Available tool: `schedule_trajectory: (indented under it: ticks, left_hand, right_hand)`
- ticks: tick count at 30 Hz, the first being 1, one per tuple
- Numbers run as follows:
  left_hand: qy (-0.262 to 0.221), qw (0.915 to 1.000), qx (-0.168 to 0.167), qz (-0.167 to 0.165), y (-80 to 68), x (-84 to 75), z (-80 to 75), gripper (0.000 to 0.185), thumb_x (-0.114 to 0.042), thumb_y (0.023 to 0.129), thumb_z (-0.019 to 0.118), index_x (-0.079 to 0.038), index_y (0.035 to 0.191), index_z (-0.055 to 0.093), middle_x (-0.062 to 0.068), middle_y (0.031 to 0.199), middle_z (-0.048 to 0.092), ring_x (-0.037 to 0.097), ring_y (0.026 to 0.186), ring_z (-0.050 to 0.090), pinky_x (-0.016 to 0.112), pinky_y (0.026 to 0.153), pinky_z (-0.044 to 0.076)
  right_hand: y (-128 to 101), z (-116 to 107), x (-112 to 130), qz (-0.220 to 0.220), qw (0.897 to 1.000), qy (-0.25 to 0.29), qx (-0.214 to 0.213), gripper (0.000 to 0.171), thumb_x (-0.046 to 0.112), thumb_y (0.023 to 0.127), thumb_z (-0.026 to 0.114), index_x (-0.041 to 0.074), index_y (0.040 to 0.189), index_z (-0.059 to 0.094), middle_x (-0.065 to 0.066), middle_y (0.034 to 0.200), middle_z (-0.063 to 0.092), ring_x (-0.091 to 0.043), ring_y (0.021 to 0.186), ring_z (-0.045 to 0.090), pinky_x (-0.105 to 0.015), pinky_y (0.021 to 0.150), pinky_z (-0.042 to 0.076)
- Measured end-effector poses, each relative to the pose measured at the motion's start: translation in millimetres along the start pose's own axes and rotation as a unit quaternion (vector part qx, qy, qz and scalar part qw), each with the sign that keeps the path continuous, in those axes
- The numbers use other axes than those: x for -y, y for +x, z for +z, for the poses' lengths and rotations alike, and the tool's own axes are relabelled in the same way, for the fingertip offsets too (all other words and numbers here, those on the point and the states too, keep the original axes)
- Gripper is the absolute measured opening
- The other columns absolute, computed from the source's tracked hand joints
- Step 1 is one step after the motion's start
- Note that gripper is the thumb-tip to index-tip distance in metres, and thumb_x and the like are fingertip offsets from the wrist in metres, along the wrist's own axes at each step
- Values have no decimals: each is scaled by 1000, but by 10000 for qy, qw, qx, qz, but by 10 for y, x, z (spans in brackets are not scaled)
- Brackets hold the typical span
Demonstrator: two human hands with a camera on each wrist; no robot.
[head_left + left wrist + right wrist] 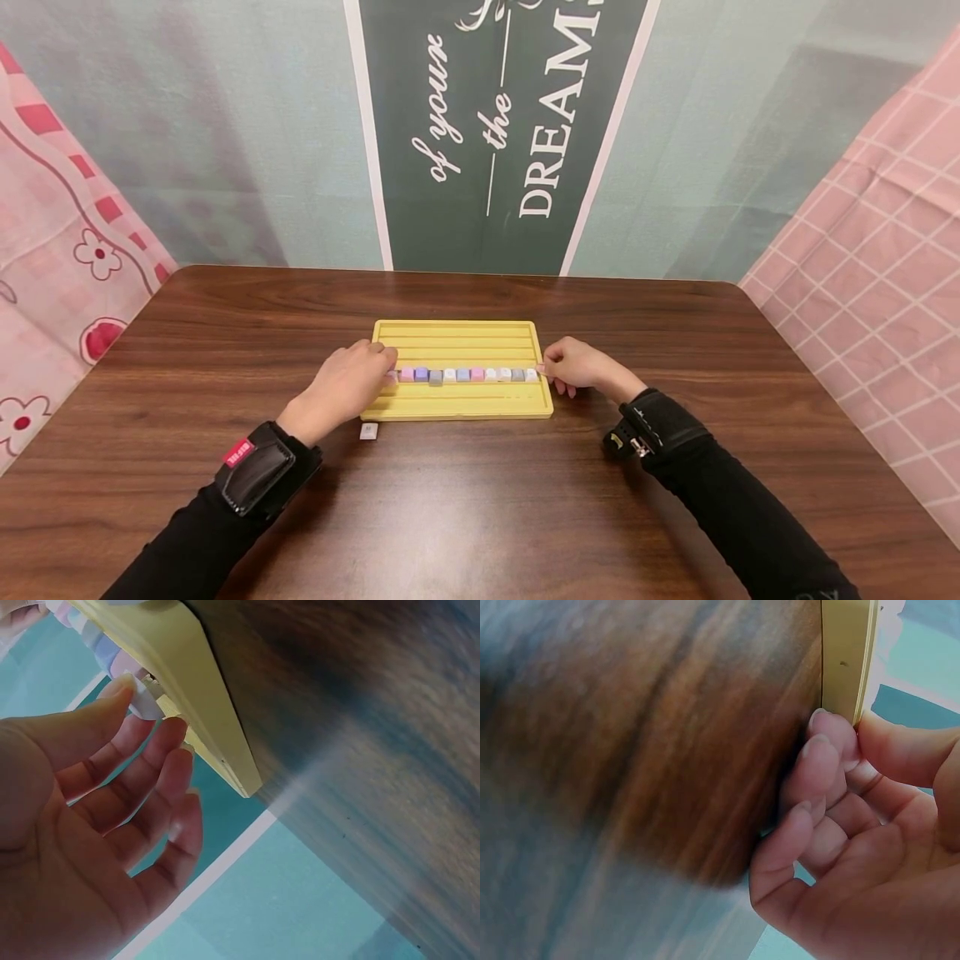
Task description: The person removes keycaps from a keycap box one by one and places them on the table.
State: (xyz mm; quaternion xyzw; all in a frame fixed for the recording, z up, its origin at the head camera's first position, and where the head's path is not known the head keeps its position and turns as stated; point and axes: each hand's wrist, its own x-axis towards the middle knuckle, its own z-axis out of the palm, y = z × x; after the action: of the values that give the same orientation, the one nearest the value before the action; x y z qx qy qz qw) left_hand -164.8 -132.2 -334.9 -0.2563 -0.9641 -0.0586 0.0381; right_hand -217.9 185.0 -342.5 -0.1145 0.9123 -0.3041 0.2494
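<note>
Both hands at keycap row (465, 375) ends: left hand (347, 387), right hand (581, 367).

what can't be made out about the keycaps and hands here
- Head view: legends on the keycaps in the tray and on the loose keycap: too small.
- Head view: row's left end, covered by the left hand.
- Right wrist view: whether the right hand touches a keycap; the tray edge hides the row.
- Both wrist views: table blurred.
</note>
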Motion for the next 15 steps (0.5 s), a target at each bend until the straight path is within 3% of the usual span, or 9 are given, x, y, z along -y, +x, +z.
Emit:
schedule_trajectory:
  ticks: [15]
  left_hand:
    - [135,9998,23,147,-86,-103,-89,16,-13,83,70,-1,86,61,8,73,56,24,71,56,33,55,43]
  right_hand:
    - [4,2,-11,80,10000,18,-54,33,16,96,51,4,66,52,-5,56,50,-16,45,46,-27,48,38]
